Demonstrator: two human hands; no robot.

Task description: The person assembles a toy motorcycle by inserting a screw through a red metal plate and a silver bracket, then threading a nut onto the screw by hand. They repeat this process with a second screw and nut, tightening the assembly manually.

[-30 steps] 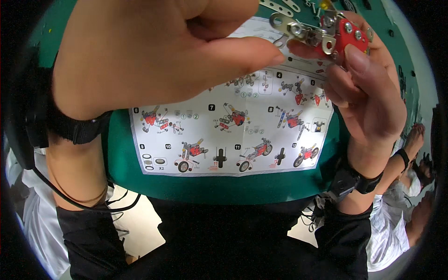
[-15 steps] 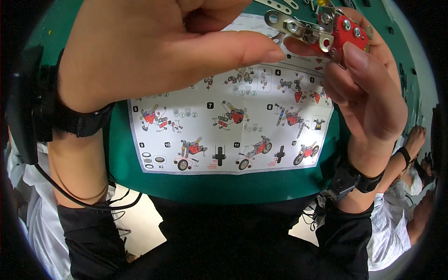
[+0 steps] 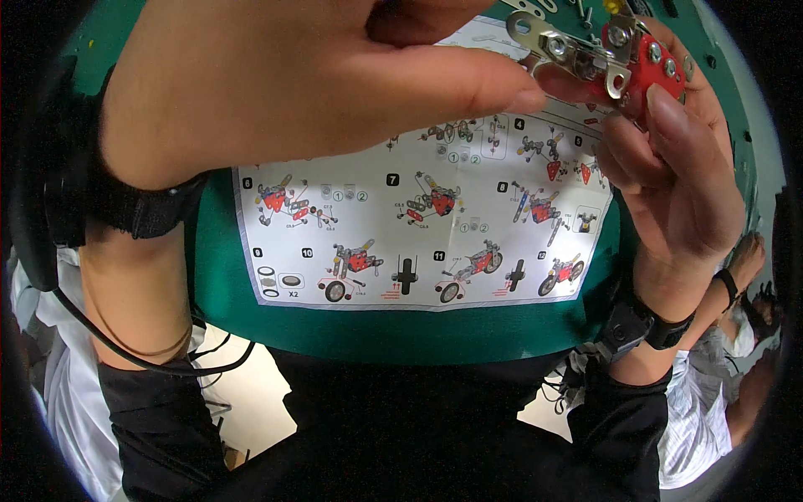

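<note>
In my right hand (image 3: 682, 180) I grip a small metal construction model (image 3: 623, 63) of red plates, silver brackets and bolts, with a yellow piece at its top edge. My right thumb presses on the red plate, and the fingers curl behind it. A silver strip with a round hole sticks out to the model's left. My left hand (image 3: 309, 92) spans the upper left, thumb stretched right so its tip lies just below that strip. A gap parts this thumb from the curled fingers above, which the picture's top edge cuts off. Nothing shows in the left hand.
A printed instruction sheet (image 3: 368, 238) with pictures of motorcycle building steps lies on the green table mat (image 3: 401, 330). Loose screws (image 3: 586, 17) and perforated strips (image 3: 544, 7) are beyond it. A black cable (image 3: 125, 343) hangs by my left forearm. Another person's arm (image 3: 736, 268) is at the right.
Both my hands and the metal construction model have shifted slightly right in the picture. The sheet appears a little further right too. My grip on the model looks the same.
</note>
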